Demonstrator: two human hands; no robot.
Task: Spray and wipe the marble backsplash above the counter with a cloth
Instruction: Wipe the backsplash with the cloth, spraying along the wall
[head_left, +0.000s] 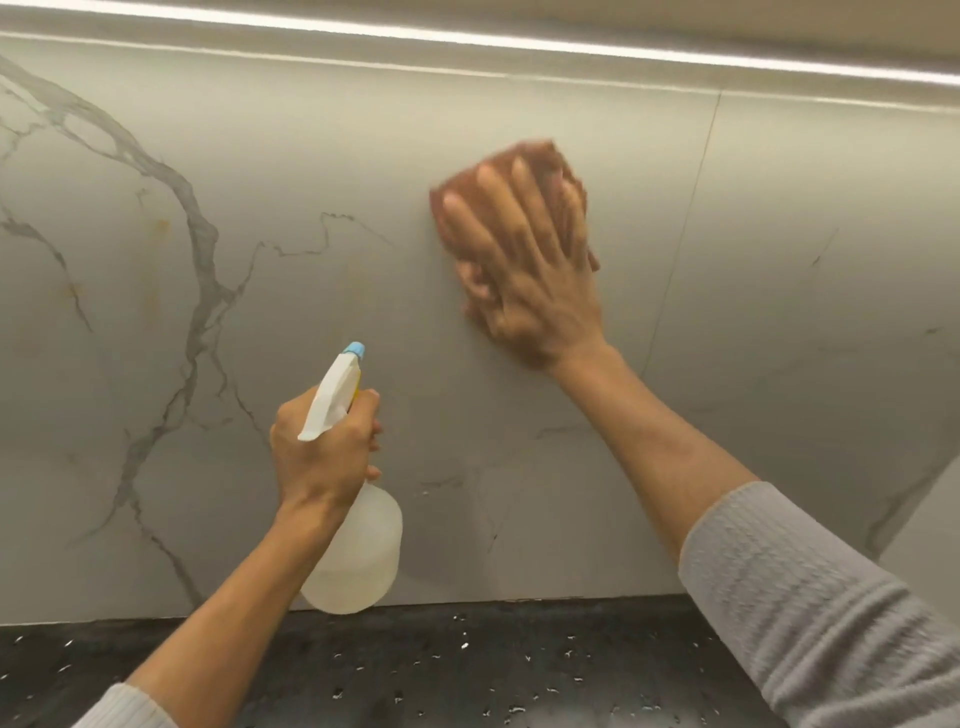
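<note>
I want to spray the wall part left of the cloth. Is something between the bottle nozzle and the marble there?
Nothing visible. The spray bottle nozzle points at bare marble backsplash; the cloth, under the right hand, lies off to the right.

our right hand (524, 265) lies flat on the cloth (519, 171), which is pressed against the backsplash (311, 156) right of centre, just left of a vertical seam (691, 218). our left hand (324, 452) is lower and to the left, in front of the backsplash, wrapped around the neck of a spray bottle (358, 551) whose nozzle points up. the counter (467, 665) runs below the backsplash, under both forearms. a light strip (519, 41) runs above.
</note>
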